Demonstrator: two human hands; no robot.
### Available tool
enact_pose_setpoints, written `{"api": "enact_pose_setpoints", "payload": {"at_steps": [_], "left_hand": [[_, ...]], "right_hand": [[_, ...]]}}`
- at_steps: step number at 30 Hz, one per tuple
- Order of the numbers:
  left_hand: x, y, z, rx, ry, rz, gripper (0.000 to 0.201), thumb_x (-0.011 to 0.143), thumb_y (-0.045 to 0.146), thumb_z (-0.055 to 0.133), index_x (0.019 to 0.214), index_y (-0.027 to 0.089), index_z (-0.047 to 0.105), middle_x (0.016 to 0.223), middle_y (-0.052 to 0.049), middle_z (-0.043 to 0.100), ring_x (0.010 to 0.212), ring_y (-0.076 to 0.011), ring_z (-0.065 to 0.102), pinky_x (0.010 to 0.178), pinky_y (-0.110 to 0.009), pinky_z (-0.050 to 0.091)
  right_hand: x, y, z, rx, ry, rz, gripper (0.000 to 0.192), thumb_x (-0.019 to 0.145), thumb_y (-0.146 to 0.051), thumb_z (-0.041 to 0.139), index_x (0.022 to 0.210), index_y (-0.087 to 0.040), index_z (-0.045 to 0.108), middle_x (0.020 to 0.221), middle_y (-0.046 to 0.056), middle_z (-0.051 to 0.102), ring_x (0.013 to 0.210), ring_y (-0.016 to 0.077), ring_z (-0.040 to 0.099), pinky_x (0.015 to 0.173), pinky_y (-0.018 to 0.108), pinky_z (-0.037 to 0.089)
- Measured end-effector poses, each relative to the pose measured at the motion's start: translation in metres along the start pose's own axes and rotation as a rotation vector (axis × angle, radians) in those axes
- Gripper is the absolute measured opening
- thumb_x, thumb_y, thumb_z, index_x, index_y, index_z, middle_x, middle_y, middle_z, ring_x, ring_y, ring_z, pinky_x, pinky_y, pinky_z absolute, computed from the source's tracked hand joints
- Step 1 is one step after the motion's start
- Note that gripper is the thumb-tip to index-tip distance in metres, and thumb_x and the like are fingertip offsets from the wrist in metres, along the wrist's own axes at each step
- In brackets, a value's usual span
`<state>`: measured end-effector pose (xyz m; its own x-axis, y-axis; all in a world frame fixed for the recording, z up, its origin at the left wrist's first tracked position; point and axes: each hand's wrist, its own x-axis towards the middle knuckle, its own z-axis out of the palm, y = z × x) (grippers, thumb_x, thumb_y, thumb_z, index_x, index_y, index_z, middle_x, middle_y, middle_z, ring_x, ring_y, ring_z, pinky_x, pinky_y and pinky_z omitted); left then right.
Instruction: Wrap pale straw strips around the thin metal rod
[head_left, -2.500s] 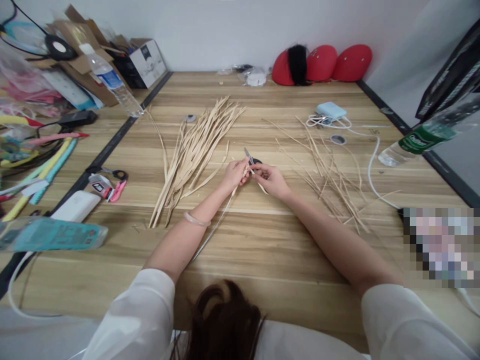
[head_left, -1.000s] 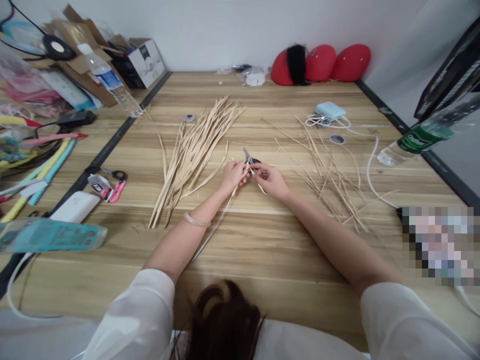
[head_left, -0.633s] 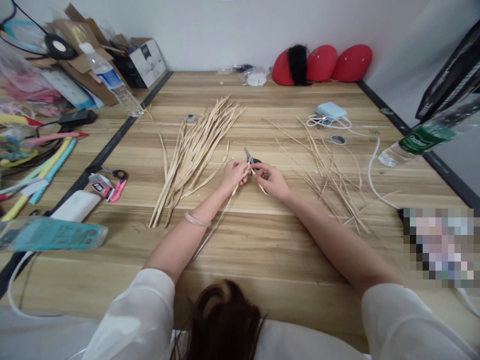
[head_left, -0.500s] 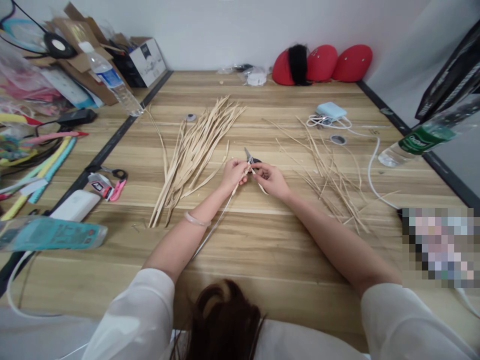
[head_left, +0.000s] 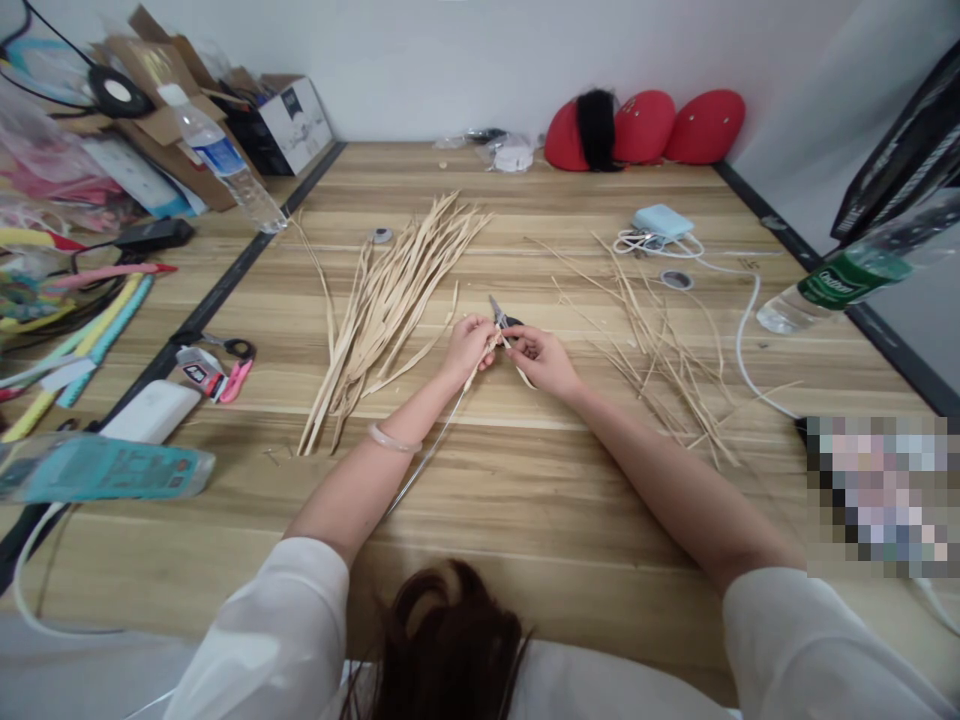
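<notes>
My left hand (head_left: pixel 471 345) is closed on a thin metal wire (head_left: pixel 427 458) partly wrapped in pale straw, close to its upper end. The wire slants down toward my left forearm. Fingertips of my right hand (head_left: pixel 546 358) pinch a flat straw strip (head_left: pixel 523 376), whose loose end hangs below them. Both hands nearly touch at the wrapped spot, and the fingers hide part of it. Just behind them lie scissors (head_left: pixel 498 312), blades pointing away, handles mostly covered. A bundle of dry straw strips (head_left: pixel 405 290) is spread left of my hands.
Thinner straw strands (head_left: pixel 652 350) lie to the right, near a tape roll (head_left: pixel 676 280) and a light blue charger (head_left: pixel 663 221) with white cable. Bottles (head_left: pixel 832 285), red caps (head_left: pixel 645 125), boxes (head_left: pixel 296 125) and a second pair of scissors (head_left: pixel 238 347) stand or lie around the edges.
Almost nothing differs. Both hands stay in place on the straw and wire, with only a very slight shift of the left fingers.
</notes>
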<state>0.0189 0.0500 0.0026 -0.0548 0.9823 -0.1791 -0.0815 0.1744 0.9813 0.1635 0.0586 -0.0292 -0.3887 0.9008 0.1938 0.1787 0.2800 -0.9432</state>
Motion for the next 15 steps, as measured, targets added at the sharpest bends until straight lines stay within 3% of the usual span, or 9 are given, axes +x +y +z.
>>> {"api": "enact_pose_setpoints", "payload": {"at_steps": [15], "left_hand": [[-0.0001, -0.0018, -0.0002, 0.001, -0.028, 0.009, 0.01, 0.072, 0.011, 0.048, 0.076, 0.019, 0.043, 0.056, 0.008, 0.055, 0.03, -0.0033, 0.041, 0.031, -0.016, 0.02]], "right_hand": [[0.0007, 0.0033, -0.0006, -0.003, -0.003, -0.018, 0.035, 0.076, -0.028, 0.055, 0.106, -0.011, 0.061, 0.056, -0.006, 0.046, 0.046, 0.0063, 0.035, 0.048, 0.023, 0.029]]}}
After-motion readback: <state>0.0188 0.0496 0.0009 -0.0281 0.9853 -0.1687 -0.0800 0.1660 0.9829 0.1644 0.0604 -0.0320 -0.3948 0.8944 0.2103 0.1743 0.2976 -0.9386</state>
